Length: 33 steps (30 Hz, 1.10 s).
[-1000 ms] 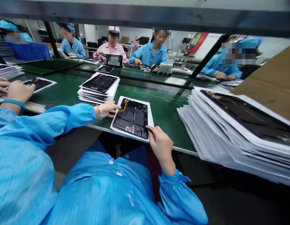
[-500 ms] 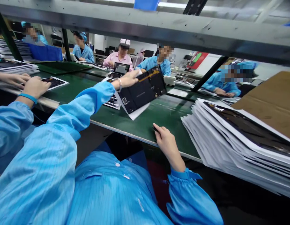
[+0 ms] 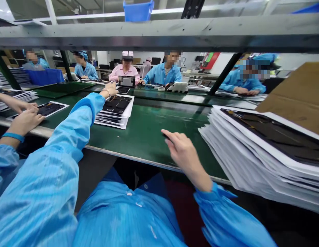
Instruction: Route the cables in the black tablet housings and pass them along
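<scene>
Left hand (image 3: 109, 90) just beyond stacked tablet panels (image 3: 116, 109)

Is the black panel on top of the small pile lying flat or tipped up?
Flat. The black panel lies level on its white sheet, on top of the pile.

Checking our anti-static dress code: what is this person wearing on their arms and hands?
Both arms are in shiny light-blue smock sleeves with fine stripes, ending in gathered cuffs with a small flared frill. The left hand and right hand wear no gloves. A silver bangle circles the left wrist.
</scene>
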Motion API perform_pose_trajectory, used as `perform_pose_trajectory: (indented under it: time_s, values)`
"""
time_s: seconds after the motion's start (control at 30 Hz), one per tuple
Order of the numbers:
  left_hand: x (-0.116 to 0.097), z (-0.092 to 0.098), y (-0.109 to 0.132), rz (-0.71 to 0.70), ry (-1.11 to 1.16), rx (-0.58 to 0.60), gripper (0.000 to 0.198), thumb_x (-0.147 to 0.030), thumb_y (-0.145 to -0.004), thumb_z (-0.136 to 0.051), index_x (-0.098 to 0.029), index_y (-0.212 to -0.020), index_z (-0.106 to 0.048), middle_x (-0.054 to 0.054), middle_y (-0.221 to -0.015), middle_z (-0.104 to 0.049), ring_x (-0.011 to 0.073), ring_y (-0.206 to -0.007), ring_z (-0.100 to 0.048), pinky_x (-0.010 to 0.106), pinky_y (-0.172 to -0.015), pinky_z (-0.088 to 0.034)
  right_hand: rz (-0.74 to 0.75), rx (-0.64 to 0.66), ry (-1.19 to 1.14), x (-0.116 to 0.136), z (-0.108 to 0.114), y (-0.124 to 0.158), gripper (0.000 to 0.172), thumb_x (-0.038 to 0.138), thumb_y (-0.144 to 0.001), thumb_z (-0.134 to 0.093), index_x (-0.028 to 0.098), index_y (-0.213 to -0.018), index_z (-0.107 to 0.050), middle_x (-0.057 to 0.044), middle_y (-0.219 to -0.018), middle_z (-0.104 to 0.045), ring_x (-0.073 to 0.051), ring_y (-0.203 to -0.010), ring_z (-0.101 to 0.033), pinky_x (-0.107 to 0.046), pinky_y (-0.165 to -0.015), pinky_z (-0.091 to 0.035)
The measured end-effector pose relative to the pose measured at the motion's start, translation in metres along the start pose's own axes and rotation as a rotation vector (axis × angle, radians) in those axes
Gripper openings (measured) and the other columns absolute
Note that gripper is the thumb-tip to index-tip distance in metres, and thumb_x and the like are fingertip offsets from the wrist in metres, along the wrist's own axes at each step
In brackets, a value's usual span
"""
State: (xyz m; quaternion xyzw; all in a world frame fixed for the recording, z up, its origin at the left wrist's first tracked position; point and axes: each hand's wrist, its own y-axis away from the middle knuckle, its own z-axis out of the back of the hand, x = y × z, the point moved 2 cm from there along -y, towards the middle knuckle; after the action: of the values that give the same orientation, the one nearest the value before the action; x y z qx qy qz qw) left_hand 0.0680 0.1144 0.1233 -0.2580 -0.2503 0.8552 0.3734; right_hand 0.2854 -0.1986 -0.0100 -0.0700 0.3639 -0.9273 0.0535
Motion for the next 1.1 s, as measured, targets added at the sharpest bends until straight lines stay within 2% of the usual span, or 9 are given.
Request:
perform_pose_trajectory:
  time_s: [0.1,0.27,0.33,0.4,0.53,0.67,0.83,0.97,1.1]
  values:
    - [-0.044,-0.054,-0.003,-0.026,0.12,0.16,0.038,-0.039,-0.096,-0.063,-0.017,-0.127,-0.059,0.011,-0.131,-0.06,0.0249,-0.115,-0.062,0.048,-0.098,-0.055,-0.054,-0.264,0.005,-0.012,0.062,0.036,0.042,0.031,-0.097,-0.058,0.026,-0.139,-0.058,-0.003,-0.087,-0.07,-0.019,-0.076,-0.063,-0.034,-0.076,-0.052]
    - [-0.178,-0.143,0.029,-0.327,0.446,0.44,0.033,-0.026,-0.097,-0.057,-0.014,-0.128,-0.059,0.012,-0.125,-0.068,0.023,-0.11,-0.067,0.037,-0.096,-0.055,-0.416,-0.653,0.117,-0.04,0.16,0.09,0.033,0.042,-0.101,-0.05,0.023,-0.119,-0.072,-0.001,-0.068,-0.064,-0.016,-0.059,-0.057,-0.032,-0.064,-0.047]
    - [-0.23,-0.155,0.05,-0.464,0.547,0.476,0.031,-0.027,-0.098,-0.052,-0.016,-0.126,-0.06,0.011,-0.122,-0.069,0.0226,-0.111,-0.067,0.035,-0.096,-0.054,-0.469,-0.712,0.148,-0.056,0.187,0.104,0.039,0.046,-0.104,-0.043,0.023,-0.111,-0.074,-0.004,-0.071,-0.064,-0.018,-0.065,-0.06,-0.034,-0.067,-0.048]
    - [-0.274,-0.154,0.067,-0.582,0.614,0.451,0.031,-0.028,-0.097,-0.052,-0.018,-0.126,-0.059,0.011,-0.127,-0.065,0.024,-0.118,-0.062,0.037,-0.104,-0.05,-0.495,-0.666,0.199,-0.073,0.205,0.116,0.041,0.048,-0.104,-0.041,0.024,-0.108,-0.073,-0.005,-0.078,-0.067,-0.02,-0.073,-0.062,-0.035,-0.07,-0.049]
    - [-0.337,-0.132,0.081,-0.95,0.566,0.225,0.024,-0.022,-0.097,-0.054,-0.021,-0.12,-0.058,0.01,-0.132,-0.06,0.0258,-0.124,-0.056,0.042,-0.107,-0.046,-0.528,-0.509,0.288,-0.097,0.215,0.134,0.041,0.047,-0.104,-0.041,0.02,-0.107,-0.072,-0.006,-0.088,-0.071,-0.02,-0.082,-0.066,-0.034,-0.075,-0.051]
    - [-0.366,-0.126,0.081,-1.201,0.447,0.054,0.017,-0.022,-0.101,-0.049,-0.019,-0.116,-0.056,0.012,-0.127,-0.063,0.0255,-0.114,-0.061,0.04,-0.096,-0.052,-0.43,-0.469,0.383,-0.098,0.206,0.141,0.032,0.038,-0.103,-0.046,0.021,-0.106,-0.073,-0.007,-0.096,-0.074,-0.021,-0.092,-0.067,-0.036,-0.083,-0.053]
    - [-0.369,-0.137,0.071,-1.142,0.612,0.011,0.016,-0.025,-0.103,-0.048,-0.017,-0.115,-0.055,0.01,-0.114,-0.066,0.0216,-0.106,-0.063,0.036,-0.093,-0.052,-0.248,-0.459,0.43,-0.108,0.205,0.132,0.022,0.026,-0.098,-0.056,0.025,-0.112,-0.073,-0.007,-0.101,-0.074,-0.022,-0.093,-0.066,-0.04,-0.085,-0.053]
    - [-0.359,-0.145,0.063,-1.021,0.643,0.006,0.011,-0.02,-0.101,-0.05,-0.018,-0.108,-0.058,0.008,-0.109,-0.066,0.0196,-0.102,-0.062,0.034,-0.09,-0.051,-0.428,-0.551,0.409,-0.157,0.223,0.133,0.025,0.032,-0.098,-0.055,0.024,-0.111,-0.074,-0.009,-0.104,-0.073,-0.025,-0.099,-0.067,-0.044,-0.089,-0.053]
    - [-0.35,-0.146,0.065,-0.913,0.706,-0.004,0.007,-0.017,-0.098,-0.055,-0.018,-0.105,-0.057,0.002,-0.091,-0.061,0.0129,-0.078,-0.058,0.025,-0.071,-0.051,-0.618,-0.531,0.258,-0.203,0.225,0.145,0.034,0.044,-0.096,-0.054,0.021,-0.107,-0.076,-0.011,-0.103,-0.075,-0.025,-0.094,-0.069,-0.041,-0.081,-0.054]
